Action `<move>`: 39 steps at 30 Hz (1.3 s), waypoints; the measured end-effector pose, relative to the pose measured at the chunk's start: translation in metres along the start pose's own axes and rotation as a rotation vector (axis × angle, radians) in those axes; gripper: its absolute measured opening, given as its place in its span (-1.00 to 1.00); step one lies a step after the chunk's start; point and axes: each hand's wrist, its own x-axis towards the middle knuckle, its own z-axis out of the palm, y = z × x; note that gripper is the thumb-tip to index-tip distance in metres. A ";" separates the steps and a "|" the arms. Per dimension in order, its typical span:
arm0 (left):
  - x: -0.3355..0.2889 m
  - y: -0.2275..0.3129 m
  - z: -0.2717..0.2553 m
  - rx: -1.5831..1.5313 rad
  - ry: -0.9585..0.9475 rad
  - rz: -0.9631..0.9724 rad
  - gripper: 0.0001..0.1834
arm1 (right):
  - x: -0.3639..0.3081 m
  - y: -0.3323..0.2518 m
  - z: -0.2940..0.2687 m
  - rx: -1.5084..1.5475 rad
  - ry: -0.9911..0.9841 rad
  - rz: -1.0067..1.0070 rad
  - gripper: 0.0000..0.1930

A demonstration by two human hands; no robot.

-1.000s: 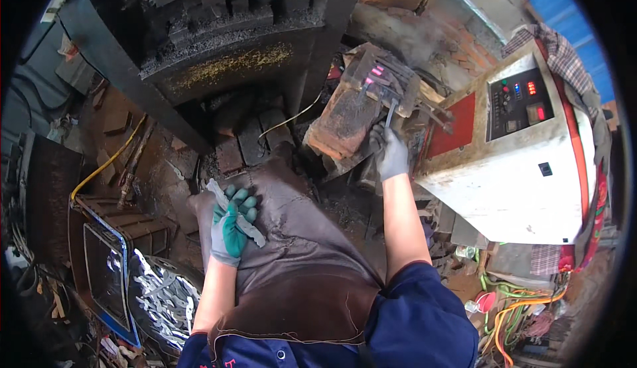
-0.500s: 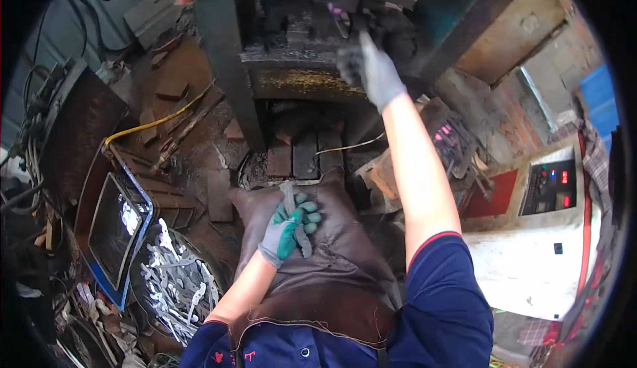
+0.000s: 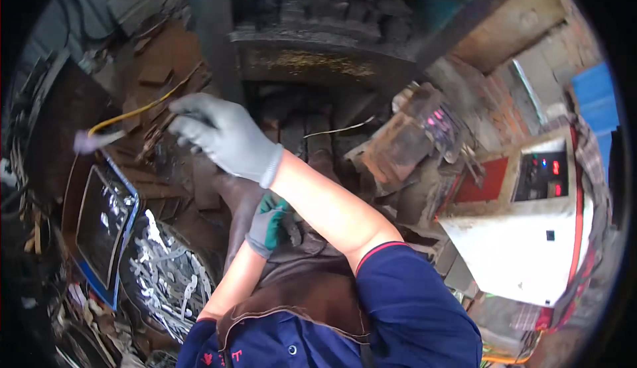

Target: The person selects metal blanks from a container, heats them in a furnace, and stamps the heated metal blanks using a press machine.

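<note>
My right hand (image 3: 222, 136), in a grey glove, reaches across to the left above my lap. Its fingers are loosely stretched and apart, somewhat blurred, with nothing seen in them. Left of it, apart from the fingers, a small pale piece with a purplish glowing end (image 3: 91, 142) shows blurred beside a yellow hose; I cannot tell whether it touches anything. My left hand (image 3: 265, 225), in a grey and green glove, rests at the brown apron, closed round a grey flat metal piece (image 3: 294, 234). My right forearm partly hides that hand.
A round container of grey metal pieces (image 3: 169, 278) stands at lower left, beside a blue-edged bin (image 3: 119, 268). A sooty brick furnace ledge (image 3: 312, 36) lies ahead. To the right are a white control box (image 3: 517, 255) and a rusty block with pink-glowing pieces (image 3: 405, 142).
My right hand has swung from the furnace ledge to the left, its fingers extended. A purplish-ended piece now shows at the left. My left hand stays low, still gripping the metal piece.
</note>
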 end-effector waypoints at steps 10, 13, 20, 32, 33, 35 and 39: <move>0.006 -0.004 0.014 0.305 0.109 -0.011 -0.64 | -0.216 0.061 -0.278 0.581 1.296 0.075 -0.67; 0.011 -0.008 0.014 0.299 0.093 -0.015 -0.65 | -0.222 0.051 -0.304 0.462 1.248 0.073 -0.70; 0.012 -0.006 0.017 0.296 0.110 -0.025 -0.66 | -0.228 0.033 -0.220 0.217 1.313 0.062 -0.76; 0.012 -0.005 0.013 0.282 0.097 -0.022 -0.65 | 0.023 -0.047 -0.226 -0.060 0.605 0.251 -0.70; 0.009 -0.005 0.014 0.287 0.113 -0.020 -0.65 | 0.034 -0.047 -0.224 -0.038 0.606 0.301 -0.71; 0.007 -0.003 0.014 0.272 0.102 -0.015 -0.64 | 0.048 -0.048 -0.223 -0.049 0.610 0.318 -0.71; 0.004 -0.001 0.016 0.274 0.114 -0.017 -0.63 | 0.061 -0.047 -0.219 -0.078 0.575 0.359 -0.65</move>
